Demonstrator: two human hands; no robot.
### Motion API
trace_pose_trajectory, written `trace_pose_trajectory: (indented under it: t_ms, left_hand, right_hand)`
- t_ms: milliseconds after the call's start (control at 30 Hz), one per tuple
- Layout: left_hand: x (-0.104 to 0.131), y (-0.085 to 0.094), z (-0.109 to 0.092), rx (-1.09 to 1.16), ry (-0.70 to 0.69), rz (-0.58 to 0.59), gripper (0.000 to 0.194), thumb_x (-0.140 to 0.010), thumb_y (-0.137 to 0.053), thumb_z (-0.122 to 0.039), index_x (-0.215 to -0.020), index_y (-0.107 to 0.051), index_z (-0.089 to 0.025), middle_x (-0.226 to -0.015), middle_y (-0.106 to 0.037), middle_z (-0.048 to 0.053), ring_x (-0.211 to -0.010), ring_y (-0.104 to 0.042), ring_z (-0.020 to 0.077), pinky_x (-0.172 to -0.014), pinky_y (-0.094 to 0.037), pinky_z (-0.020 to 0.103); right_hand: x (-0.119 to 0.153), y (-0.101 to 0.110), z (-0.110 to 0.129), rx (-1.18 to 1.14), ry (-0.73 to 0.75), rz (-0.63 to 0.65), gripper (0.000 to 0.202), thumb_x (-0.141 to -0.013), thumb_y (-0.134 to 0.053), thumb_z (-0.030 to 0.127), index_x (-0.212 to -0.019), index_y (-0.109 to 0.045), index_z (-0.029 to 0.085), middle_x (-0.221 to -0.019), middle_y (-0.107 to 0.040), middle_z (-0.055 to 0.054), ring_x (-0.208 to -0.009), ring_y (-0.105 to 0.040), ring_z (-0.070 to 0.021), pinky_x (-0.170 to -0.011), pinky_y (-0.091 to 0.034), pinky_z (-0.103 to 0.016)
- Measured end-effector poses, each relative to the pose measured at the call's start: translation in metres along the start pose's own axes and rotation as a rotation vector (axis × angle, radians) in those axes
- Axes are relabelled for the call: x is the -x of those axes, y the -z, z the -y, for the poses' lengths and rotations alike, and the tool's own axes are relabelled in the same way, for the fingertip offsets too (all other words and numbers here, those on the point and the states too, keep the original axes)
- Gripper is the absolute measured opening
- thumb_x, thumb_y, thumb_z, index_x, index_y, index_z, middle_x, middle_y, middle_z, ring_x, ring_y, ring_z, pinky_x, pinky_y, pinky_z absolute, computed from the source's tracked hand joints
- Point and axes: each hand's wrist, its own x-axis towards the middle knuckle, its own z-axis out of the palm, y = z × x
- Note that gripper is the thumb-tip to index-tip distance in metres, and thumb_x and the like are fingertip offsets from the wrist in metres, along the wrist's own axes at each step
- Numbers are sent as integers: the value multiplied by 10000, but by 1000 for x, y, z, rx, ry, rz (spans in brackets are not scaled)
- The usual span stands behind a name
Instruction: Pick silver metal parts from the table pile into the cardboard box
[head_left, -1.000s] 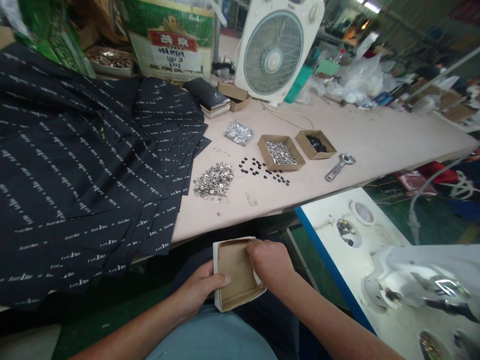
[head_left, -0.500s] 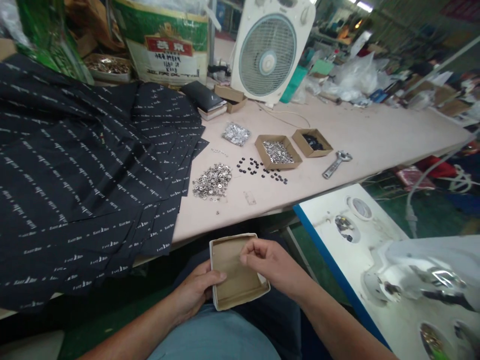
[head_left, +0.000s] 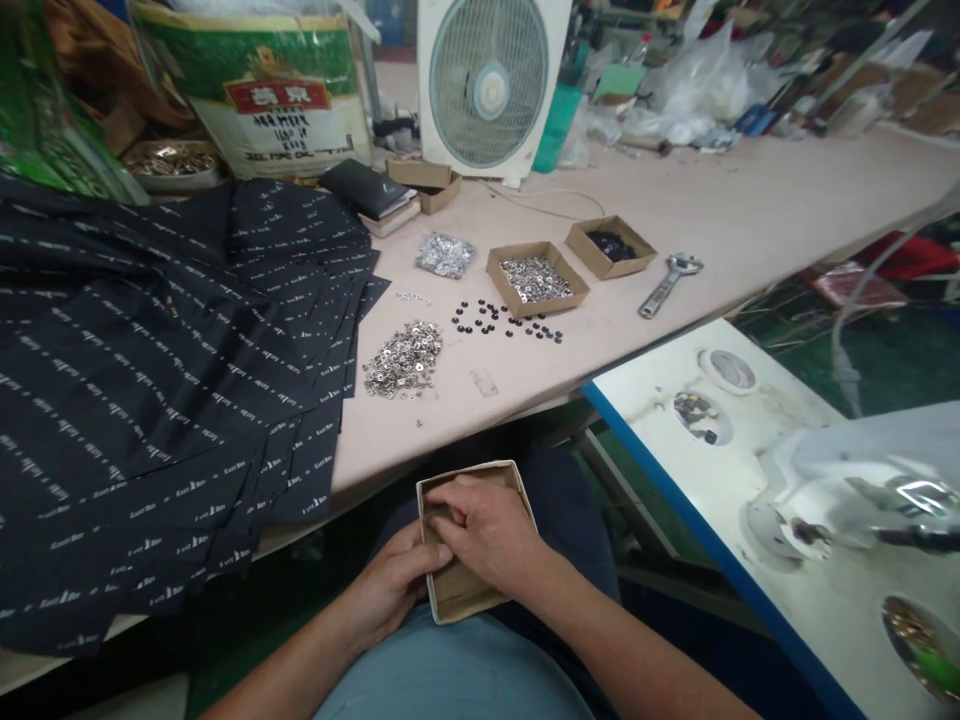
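Observation:
A shallow cardboard box point(head_left: 469, 603) with a whitish rim rests tilted above my lap. My left hand point(head_left: 391, 578) grips its left side, thumb over the rim and fingers underneath. Inside the box is my right hand point(head_left: 489, 528), its fingers curled together near the left wall and the upper left corner. Whatever those fingertips hold, if anything, is hidden from me. On the table beyond lie a heap of small metal snap parts point(head_left: 406, 358) and a scatter of black snap caps point(head_left: 487, 318). Bare brown cardboard shows around my right hand.
A box of metal parts point(head_left: 536, 278), a box of black parts point(head_left: 611, 245), a bag of metal pieces point(head_left: 445, 254) and an adjustable wrench point(head_left: 670, 285) lie on the table. Black printed fabric point(head_left: 187, 380) covers the left; a fan point(head_left: 487, 90) stands behind. A white machine point(head_left: 862, 490) flanks my right.
My right hand has moved left and deeper into the box, from its right side to near its left wall. My left hand keeps its grip. The view has shifted slightly.

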Motion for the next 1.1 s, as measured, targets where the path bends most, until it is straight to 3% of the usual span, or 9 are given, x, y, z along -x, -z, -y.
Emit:
trace_pose_trajectory:
  t_ms: [167,367,467,700,767,933,1000,1100]
  left_hand:
    - [-4,-2,1,-28,25,-17,476,-706,-861,-339,-1132,-742,-161,-1046,-823,105,-997,-762,321,-875,-563,390]
    - [-6,0,4,-87,36,-28,506,-670,-863,-339,-1123,-740,-150,-1014,-816,97,-921,-758,294,-734,-536,318]
    - [-5,2,4,-94,19,-6,511,-674,-856,-336,-1136,-743,-150,-1021,-812,90,-937,-751,292,-740,-521,307]
    - [-6,3,1,-50,-20,80,524,-736,-846,-349,-1212,-733,-162,-1088,-798,96,-1081,-719,320,-929,-513,372]
    - [-7,4,2,-54,-11,69,541,-731,-851,-365,-1215,-729,-157,-1097,-797,107,-1055,-725,327,-900,-518,375]
    - [-8,6,1,-68,-4,35,557,-776,-811,-364,-1287,-696,-178,-1210,-774,123,-1110,-703,345,-912,-521,398]
    - [-8,6,-1,-76,-3,20,560,-783,-806,-365,-1299,-694,-180,-1222,-772,125,-1129,-695,346,-933,-520,406]
    - [-7,7,-2,-83,5,-7,567,-774,-816,-386,-1287,-702,-173,-1191,-781,131,-1080,-712,335,-913,-533,402]
  right_hand:
    - [-7,-2,0,282,87,66,157,-961,-637,252,-941,-790,279,-873,-735,13,-821,-659,-152,-698,-377,-275]
    - [-11,-2,2,425,147,90,201,-980,-598,296,-886,-771,255,-856,-749,-19,-746,-644,-169,-638,-327,-300]
    - [-11,-2,2,338,134,59,146,-930,-626,245,-858,-752,232,-827,-742,-16,-724,-630,-160,-646,-342,-285]
    - [-2,-1,-5,66,-17,-55,100,-783,-634,121,-721,-643,198,-668,-620,19,-639,-540,-142,-616,-337,-272]
    - [1,1,-6,-160,-95,-64,87,-768,-632,132,-713,-624,199,-648,-597,26,-625,-547,-143,-606,-367,-264]
    - [7,9,-5,-1210,-354,-34,93,-760,-708,250,-765,-634,193,-899,-745,-32,-790,-730,-193,-641,-543,-273]
    - [8,10,-5,-1442,-359,-45,91,-730,-739,215,-781,-673,180,-967,-776,-53,-877,-761,-209,-712,-584,-287]
    - [10,10,-3,-1605,-354,-56,161,-756,-732,195,-911,-754,159,-1059,-800,-87,-996,-768,-221,-866,-595,-316]
